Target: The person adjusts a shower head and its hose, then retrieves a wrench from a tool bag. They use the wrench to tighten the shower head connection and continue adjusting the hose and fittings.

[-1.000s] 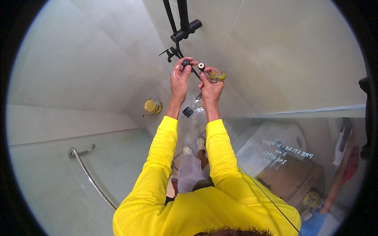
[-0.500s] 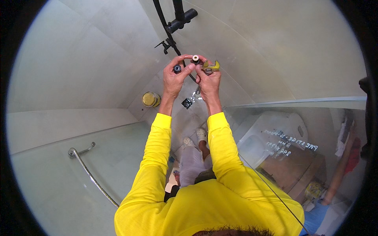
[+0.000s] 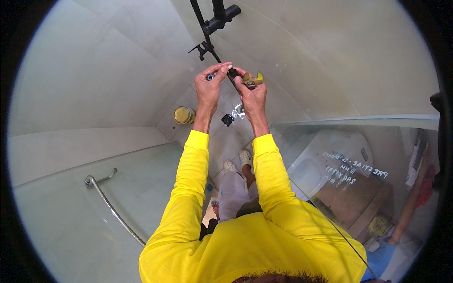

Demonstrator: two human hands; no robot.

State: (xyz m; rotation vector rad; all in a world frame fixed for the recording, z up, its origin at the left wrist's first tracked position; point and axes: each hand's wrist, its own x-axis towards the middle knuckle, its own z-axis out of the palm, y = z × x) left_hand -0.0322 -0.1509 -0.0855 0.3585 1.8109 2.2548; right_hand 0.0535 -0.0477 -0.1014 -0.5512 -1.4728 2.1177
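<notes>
In my left hand [image 3: 206, 87] a short dark round fitting [image 3: 211, 77] with a pale ring at its end is tucked in the curled fingers. Its thumb and forefinger pinch at the white tip of a small black cylindrical fitting [image 3: 233, 73]. My right hand [image 3: 254, 98] is closed round that black fitting and also grips an adjustable wrench [image 3: 253, 81], its yellowish jaw pointing away to the right. Fingers hide much of each part. Just beyond the hands, a black pipe or hose [image 3: 214, 53] runs down past a small black tap [image 3: 202, 50].
A wider black valve body [image 3: 222, 19] sticks out from the tiled wall above. On the floor are a yellow-topped tin [image 3: 183, 115] and a small black part [image 3: 227, 120]. Glass panels flank me, the left with a chrome handle [image 3: 111, 204]. Another person's arm [image 3: 408, 207] shows behind the right glass.
My left thumb and forefinger have come over to the white tip of the black fitting, which has tilted. The wrench stays in my right hand. The whole view has shifted slightly.
</notes>
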